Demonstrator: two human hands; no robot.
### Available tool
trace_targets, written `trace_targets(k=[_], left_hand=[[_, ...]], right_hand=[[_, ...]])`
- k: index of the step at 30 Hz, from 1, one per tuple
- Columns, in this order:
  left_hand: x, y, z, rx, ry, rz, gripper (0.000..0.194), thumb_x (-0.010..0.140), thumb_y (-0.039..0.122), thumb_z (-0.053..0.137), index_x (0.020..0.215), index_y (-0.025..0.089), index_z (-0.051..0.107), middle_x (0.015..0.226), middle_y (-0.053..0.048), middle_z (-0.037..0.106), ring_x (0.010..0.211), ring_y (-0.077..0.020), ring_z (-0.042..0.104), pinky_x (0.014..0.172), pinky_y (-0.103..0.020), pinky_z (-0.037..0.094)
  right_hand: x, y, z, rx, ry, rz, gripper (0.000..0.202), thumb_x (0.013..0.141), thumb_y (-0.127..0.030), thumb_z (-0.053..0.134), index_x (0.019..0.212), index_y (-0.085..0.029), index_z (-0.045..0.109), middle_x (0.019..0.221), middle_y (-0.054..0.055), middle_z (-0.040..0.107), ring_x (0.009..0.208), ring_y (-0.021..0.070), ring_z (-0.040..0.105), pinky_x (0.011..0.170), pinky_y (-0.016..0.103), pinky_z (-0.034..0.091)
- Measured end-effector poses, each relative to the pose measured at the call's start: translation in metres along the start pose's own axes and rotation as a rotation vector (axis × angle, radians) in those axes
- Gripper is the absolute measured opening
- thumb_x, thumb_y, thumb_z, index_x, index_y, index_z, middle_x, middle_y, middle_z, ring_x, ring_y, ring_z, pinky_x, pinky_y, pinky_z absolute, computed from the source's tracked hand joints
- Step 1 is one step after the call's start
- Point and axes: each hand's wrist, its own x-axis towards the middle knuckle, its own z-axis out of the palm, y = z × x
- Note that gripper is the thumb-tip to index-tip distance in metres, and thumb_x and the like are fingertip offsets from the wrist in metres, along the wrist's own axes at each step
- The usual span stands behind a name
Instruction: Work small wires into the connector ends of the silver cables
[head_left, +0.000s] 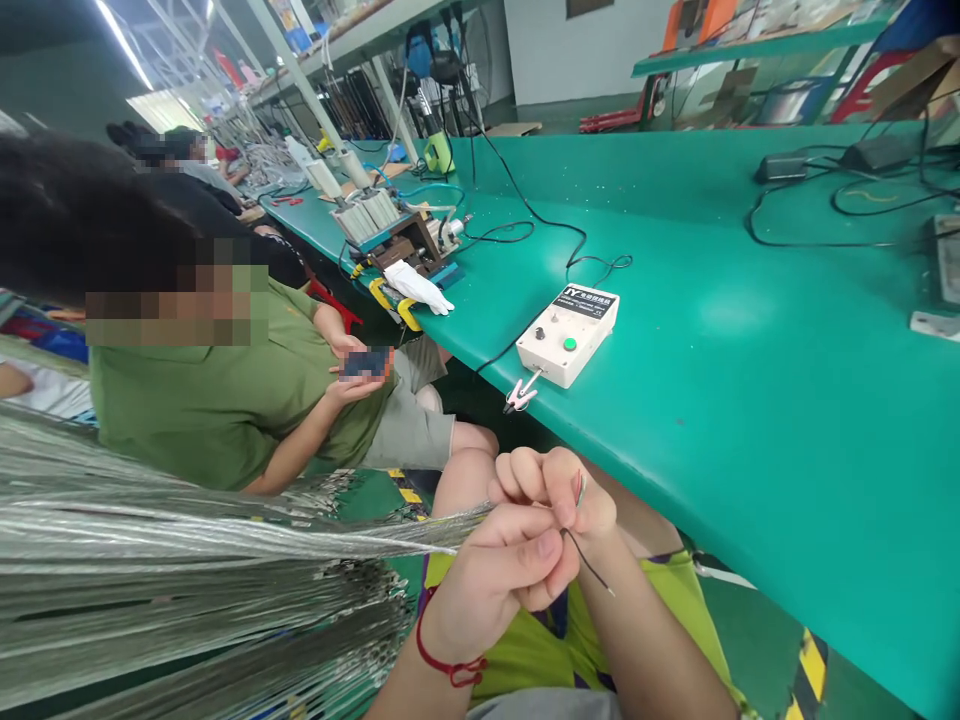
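My left hand (510, 565), with a red string bracelet at the wrist, pinches the end of a thin silvery cable over my lap. My right hand (562, 490) is closed just beyond it, and the two hands touch. A thin black wire (589, 565) with a bare tip sticks out from between the fingers, pointing down to the right. Short red and green wire ends (580, 488) show at my right fingers. The cable runs left to a thick bundle of silvery cables (187, 535). Where the cable enters the grip is hidden by my fingers.
A white control box (570, 330) with a green button and a small pink clip (519, 396) stands at the green table's (750, 400) edge. Beyond are a clamped press machine (405, 235) and a white glove (418, 288). On the left, a seated person (225, 390) holds a phone.
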Motion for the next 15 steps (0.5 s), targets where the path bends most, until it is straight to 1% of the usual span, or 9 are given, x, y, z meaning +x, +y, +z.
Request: trace_targets(k=[4,6,9,11,13,15], left_hand=[[0.001,-0.002,-0.003,0.019,-0.015,-0.026,0.061,0.092,0.067,0.072,0.065,0.016,0.056,0.05,0.005,0.032,0.045,-0.007,0.024,0.049,-0.031,0.008],[0.002,-0.003,-0.004,0.024,-0.015,-0.036,0.06,0.093,0.067,0.072,0.064,0.016,0.055,0.05,0.005,0.033,0.045,-0.0072,0.023,0.05,-0.031,0.008],[0.002,-0.004,-0.004,0.034,-0.014,-0.037,0.061,0.092,0.068,0.071,0.064,0.017,0.055,0.049,0.005,0.032,0.045,-0.0074,0.022,0.052,-0.032,0.008],[0.002,-0.004,-0.004,0.044,-0.018,-0.034,0.06,0.093,0.068,0.071,0.064,0.017,0.056,0.049,0.005,0.032,0.046,-0.0077,0.022,0.052,-0.032,0.008],[0.002,-0.003,-0.004,0.046,-0.029,-0.036,0.059,0.094,0.066,0.07,0.065,0.017,0.056,0.049,0.005,0.032,0.046,-0.008,0.021,0.052,-0.032,0.007],[0.002,-0.003,-0.004,0.037,-0.043,-0.047,0.058,0.095,0.066,0.07,0.067,0.017,0.057,0.05,0.005,0.031,0.047,-0.0081,0.021,0.052,-0.031,0.007]], right_hand=[[0.001,0.0,0.004,0.021,0.005,-0.063,0.048,0.072,-0.044,0.09,0.051,-0.026,0.051,0.062,-0.003,0.029,0.058,0.0171,0.031,0.056,0.034,0.033],[-0.001,0.003,0.004,0.055,0.043,-0.074,0.047,0.071,-0.042,0.09,0.053,-0.026,0.049,0.063,-0.003,0.029,0.058,0.0177,0.03,0.056,0.034,0.033],[-0.006,0.009,-0.001,0.07,0.149,-0.053,0.054,0.063,-0.047,0.093,0.053,-0.027,0.044,0.062,-0.003,0.026,0.058,0.0192,0.03,0.057,0.035,0.032],[-0.009,0.014,-0.005,0.071,0.191,-0.045,0.059,0.059,-0.051,0.094,0.054,-0.026,0.041,0.063,-0.003,0.025,0.059,0.0199,0.029,0.057,0.035,0.032],[-0.012,0.018,-0.008,0.091,0.203,-0.06,0.058,0.06,-0.052,0.094,0.057,-0.027,0.042,0.065,-0.002,0.026,0.06,0.0203,0.028,0.058,0.035,0.031],[-0.013,0.02,-0.009,0.127,0.194,-0.093,0.051,0.065,-0.051,0.092,0.061,-0.028,0.046,0.067,-0.002,0.026,0.06,0.0205,0.028,0.058,0.036,0.031]])
